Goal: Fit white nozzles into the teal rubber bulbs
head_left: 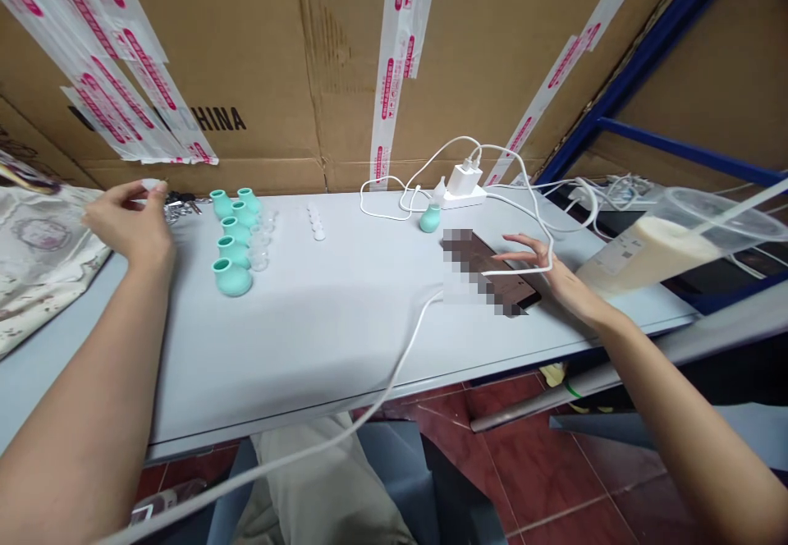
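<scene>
My left hand is at the left end of the table, thumb and fingers pinched on a small white piece that is mostly hidden. Right of it stand several mint-green, round-bellied little pots with open tops. Beside them is a row of clear domed pieces, then a short row of small white pieces. My right hand is open, its fingers stretched over a dark phone lying flat; whether they touch it I cannot tell. Another green pot with a whitish top stands behind the phone.
A white charger on a power strip stands at the back, with white cables looping around it. One cable crosses the table's front edge. A tilted plastic tub of cream-coloured contents is at right. Keys and a cloth bag lie left.
</scene>
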`<state>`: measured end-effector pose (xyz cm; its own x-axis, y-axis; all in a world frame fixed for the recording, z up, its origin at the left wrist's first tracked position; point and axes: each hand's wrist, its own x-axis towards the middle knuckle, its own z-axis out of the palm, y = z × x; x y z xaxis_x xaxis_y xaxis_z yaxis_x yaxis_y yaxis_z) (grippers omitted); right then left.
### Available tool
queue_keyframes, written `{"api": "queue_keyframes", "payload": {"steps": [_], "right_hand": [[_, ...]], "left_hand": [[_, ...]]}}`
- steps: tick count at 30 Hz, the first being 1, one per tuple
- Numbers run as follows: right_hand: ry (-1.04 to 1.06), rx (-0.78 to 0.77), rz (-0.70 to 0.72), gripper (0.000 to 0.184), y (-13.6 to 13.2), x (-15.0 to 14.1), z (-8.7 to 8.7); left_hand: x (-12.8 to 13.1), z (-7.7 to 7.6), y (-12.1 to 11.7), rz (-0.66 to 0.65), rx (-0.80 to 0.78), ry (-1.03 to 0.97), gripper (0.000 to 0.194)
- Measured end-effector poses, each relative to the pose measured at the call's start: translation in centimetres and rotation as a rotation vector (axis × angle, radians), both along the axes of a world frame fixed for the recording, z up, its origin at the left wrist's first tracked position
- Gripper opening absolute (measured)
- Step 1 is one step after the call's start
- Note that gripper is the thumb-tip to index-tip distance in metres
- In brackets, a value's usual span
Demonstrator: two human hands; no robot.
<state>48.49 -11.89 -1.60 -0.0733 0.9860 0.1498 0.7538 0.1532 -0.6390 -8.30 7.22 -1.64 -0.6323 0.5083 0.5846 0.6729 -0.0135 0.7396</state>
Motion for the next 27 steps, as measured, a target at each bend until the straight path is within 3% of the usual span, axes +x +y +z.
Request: {"api": "queue_keyframes", "payload": {"steps": [7,12,20,27], "right_hand": [[-0.131,0.04,0.048,0.067,1.4,0.0,-1.3],[-0.175,0.047,0.034,0.07,1.5,-0.9,-0.7],[-0.225,0.01,-0.004,0.06,1.7,-1.3,-0.1],[-0.265,-0.03,-0.004,0.052,1.5,-2.6,0.6]], "left_hand": [[-0.2,-0.1,0.1,0.011,-0.001,0.026,0.034],[-0.2,-0.1,-0.1,0.026,0.001,0.016,0.034],[-0.6,-0.5,0.2,-0.012,0.099,-0.041,0.032],[-0.3,-0.4,-0.1,-0.009,0.045,-0.016,0.034]]}}
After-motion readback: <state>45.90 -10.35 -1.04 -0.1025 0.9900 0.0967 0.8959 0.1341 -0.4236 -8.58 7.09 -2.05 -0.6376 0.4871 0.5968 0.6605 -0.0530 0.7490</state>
